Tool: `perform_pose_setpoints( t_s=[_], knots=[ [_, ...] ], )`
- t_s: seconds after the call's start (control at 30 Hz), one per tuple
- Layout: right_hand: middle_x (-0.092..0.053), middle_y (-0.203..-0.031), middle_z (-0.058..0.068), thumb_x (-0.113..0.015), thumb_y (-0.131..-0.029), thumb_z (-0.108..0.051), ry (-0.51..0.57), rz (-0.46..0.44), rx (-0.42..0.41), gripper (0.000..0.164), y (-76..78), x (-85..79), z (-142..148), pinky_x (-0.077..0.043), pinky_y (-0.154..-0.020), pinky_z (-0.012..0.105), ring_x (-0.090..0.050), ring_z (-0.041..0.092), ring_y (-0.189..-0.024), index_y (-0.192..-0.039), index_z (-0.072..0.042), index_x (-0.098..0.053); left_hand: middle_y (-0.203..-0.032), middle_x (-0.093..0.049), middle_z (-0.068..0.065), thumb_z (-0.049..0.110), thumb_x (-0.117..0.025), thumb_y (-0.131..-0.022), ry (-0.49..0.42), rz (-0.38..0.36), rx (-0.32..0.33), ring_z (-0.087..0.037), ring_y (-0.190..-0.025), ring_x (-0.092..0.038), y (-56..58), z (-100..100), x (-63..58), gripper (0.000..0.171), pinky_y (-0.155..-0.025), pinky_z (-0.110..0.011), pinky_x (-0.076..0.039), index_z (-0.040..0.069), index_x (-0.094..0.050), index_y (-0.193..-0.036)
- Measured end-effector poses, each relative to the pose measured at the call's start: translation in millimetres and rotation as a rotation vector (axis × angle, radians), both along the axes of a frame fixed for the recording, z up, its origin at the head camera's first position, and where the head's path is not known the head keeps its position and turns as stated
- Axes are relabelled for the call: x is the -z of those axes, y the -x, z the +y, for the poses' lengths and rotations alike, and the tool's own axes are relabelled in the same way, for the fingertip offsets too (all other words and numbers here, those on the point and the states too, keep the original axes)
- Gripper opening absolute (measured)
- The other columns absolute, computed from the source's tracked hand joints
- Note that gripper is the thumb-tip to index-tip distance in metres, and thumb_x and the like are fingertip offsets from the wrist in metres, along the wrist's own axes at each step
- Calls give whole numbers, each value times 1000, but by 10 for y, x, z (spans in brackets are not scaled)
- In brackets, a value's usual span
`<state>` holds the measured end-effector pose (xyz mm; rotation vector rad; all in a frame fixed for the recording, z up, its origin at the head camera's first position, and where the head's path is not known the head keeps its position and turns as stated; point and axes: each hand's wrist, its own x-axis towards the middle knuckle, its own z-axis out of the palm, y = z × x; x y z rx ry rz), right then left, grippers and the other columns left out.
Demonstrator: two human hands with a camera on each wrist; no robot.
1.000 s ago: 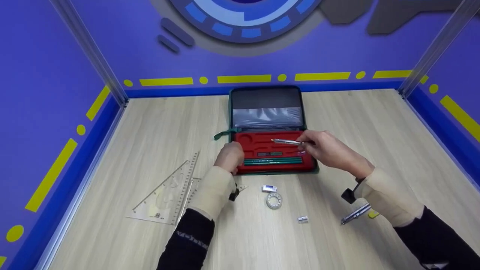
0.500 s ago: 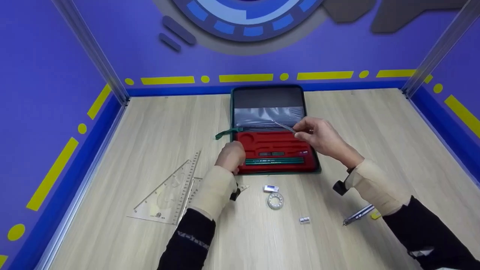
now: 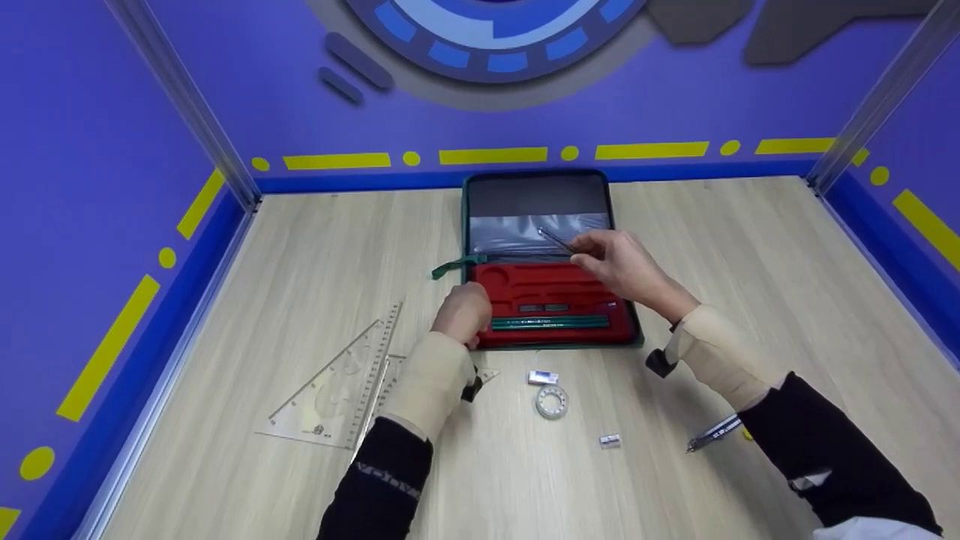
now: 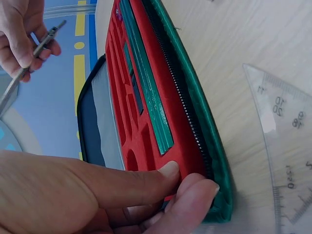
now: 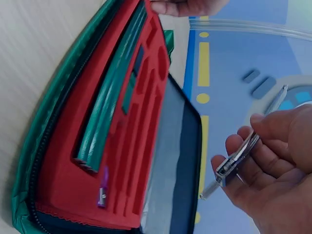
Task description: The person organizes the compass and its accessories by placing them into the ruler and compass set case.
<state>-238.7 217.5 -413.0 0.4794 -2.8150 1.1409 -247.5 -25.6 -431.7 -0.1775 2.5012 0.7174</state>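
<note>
A zippered green drawing-set case with a red moulded insert (image 3: 532,276) lies unfolded at the back of the table. My left hand (image 3: 461,309) grips the insert's near left corner, the thumb (image 4: 168,171) on top of the red edge. Above the far side of the insert, my right hand (image 3: 626,266) holds a silver drawing compass (image 5: 236,162) between thumb and fingers, its slim end pointing up and left over the lid's clear pocket (image 3: 502,232). Green pencils (image 3: 551,322) fill the front slot, with small dark pieces (image 4: 134,90) behind them. Other slots in the insert show bare.
Clear set squares (image 3: 322,409) lie left, partly under the left forearm. In front of the case are a small blue-and-white block (image 3: 543,377), a tape roll (image 3: 551,403) and a sharpener (image 3: 610,441). Another metal instrument (image 3: 712,433) lies by the right sleeve. Blue walls surround the table.
My right hand has lifted the compass from over the red insert, up and back toward the lid, then a little left, tilting it. The left hand stays at the corner.
</note>
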Motion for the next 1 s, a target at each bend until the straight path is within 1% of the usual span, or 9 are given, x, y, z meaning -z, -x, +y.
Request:
perform_pose_setpoints(
  t_s=[0.13, 0.23, 0.33, 0.5, 0.57, 0.63, 0.73, 0.83, 1.0],
  knots=[
    [-73, -103, 15, -70, -99, -7, -14, -8, -29, 17, 89, 72, 5, -56, -80, 41, -65, 25, -88, -113, 1, -73, -106, -66, -18, -12, -65, -89, -23, -8, -22, -21, -49, -52, -11, 4, -15, 13, -46, -29, -46, -2, -72, -85],
    [-74, -102, 15, -69, -98, -6, -30, -6, -49, 17, 146, 124, 18, -57, -81, 42, -66, 24, -87, -113, 2, -74, -100, -67, -16, -11, -65, -90, -19, -16, -28, -22, -50, -54, -13, 18, -25, 12, -47, -29, -48, -2, -74, -88],
    [-74, -102, 14, -69, -98, -5, -44, 6, -67, 16, 192, 176, 33, -57, -81, 43, -66, 23, -87, -112, 2, -75, -99, -68, -15, -10, -66, -90, 1, -20, -22, -21, -52, -54, -10, 33, -28, 12, -48, -29, -49, -1, -73, -86],
    [-72, -99, 12, -71, -97, -5, -73, 23, -79, 14, 246, 246, 55, -56, -81, 43, -64, 25, -89, -109, 1, -76, -119, -65, -18, -11, -65, -90, 23, -4, -19, -21, -52, -54, -24, 40, -31, 14, -47, -29, -48, 0, -72, -83],
    [-71, -98, 12, -73, -96, -5, -85, 30, -82, 15, 264, 270, 66, -56, -81, 44, -63, 25, -90, -109, 1, -76, -123, -63, -19, -11, -65, -90, 25, 1, -19, -22, -52, -54, -29, 39, -31, 14, -47, -29, -48, 0, -72, -83],
    [-71, -97, 12, -73, -95, -4, -95, 38, -88, 15, 281, 290, 75, -56, -81, 45, -64, 26, -89, -109, 2, -77, -122, -64, -19, -10, -66, -90, 28, 6, -17, -21, -51, -54, -35, 37, -32, 14, -47, -29, -47, 0, -73, -84],
    [-72, -98, 14, -73, -95, -3, -100, 41, -95, 16, 302, 312, 89, -56, -82, 46, -65, 27, -89, -110, 3, -76, -111, -68, -18, -10, -66, -90, 36, 13, -12, -21, -51, -55, -40, 38, -29, 13, -48, -29, -48, -1, -74, -86],
    [-72, -99, 14, -72, -96, -4, -105, 29, -93, 17, 317, 328, 98, -57, -82, 46, -65, 27, -90, -112, 4, -76, -105, -70, -18, -10, -66, -90, 44, 17, -13, -21, -53, -56, -47, 46, -30, 13, -49, -29, -49, -1, -75, -87],
    [-73, -101, 14, -71, -97, -5, -122, 4, -81, 18, 337, 346, 94, -57, -85, 48, -64, 27, -91, -114, 2, -76, -113, -68, -19, -10, -67, -90, 41, 18, -20, -21, -52, -56, -42, 47, -23, 12, -49, -29, -49, -1, -74, -87]
  ],
)
